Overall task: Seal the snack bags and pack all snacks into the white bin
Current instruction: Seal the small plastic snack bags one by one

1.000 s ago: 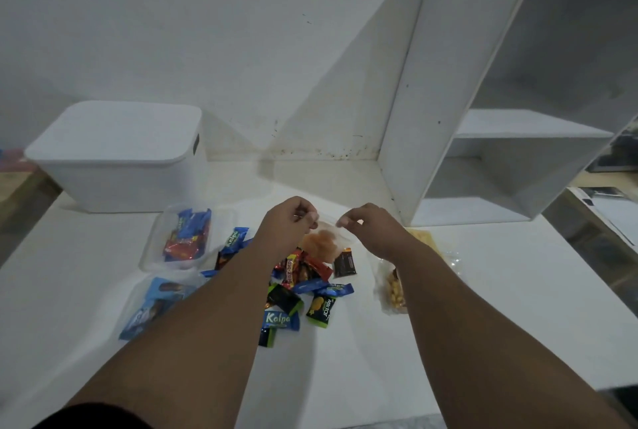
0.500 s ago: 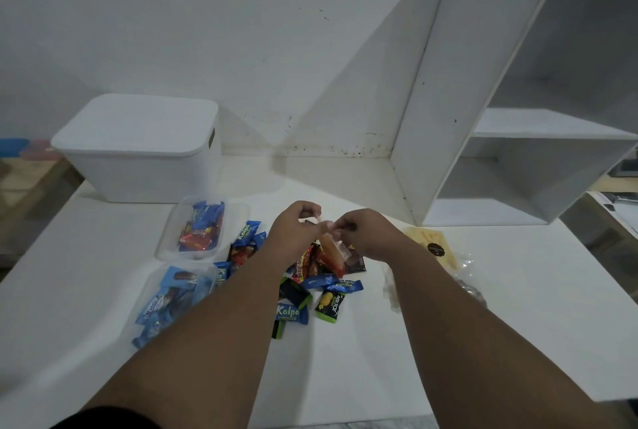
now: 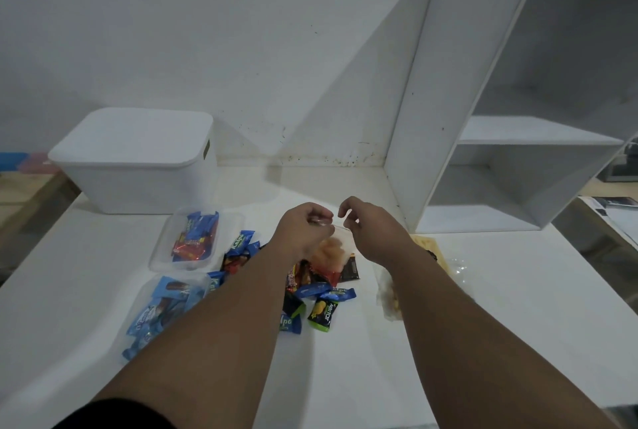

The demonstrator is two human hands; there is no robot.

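Both hands hold up a clear zip bag of orange snacks (image 3: 332, 249) over the table's middle. My left hand (image 3: 303, 228) pinches the bag's top edge at the left; my right hand (image 3: 371, 232) pinches it at the right. Below lies a pile of loose wrapped snacks (image 3: 316, 304) in blue, green and red. Two clear bags lie to the left: one with blue and red packets (image 3: 195, 239), one with blue packets (image 3: 158, 311). Another clear bag of pale snacks (image 3: 388, 297) sits under my right forearm. The white bin (image 3: 138, 163) stands at the back left, lid on.
A white open shelf unit (image 3: 500, 152) stands at the back right on the table. A yellow packet (image 3: 426, 245) and crinkled clear plastic (image 3: 459, 270) lie right of my right wrist. The table's right edge drops off beside papers (image 3: 611, 211).
The hands came together at the bag's top half a second ago and have now moved slightly apart along its edge. The bag stays lifted above the pile.
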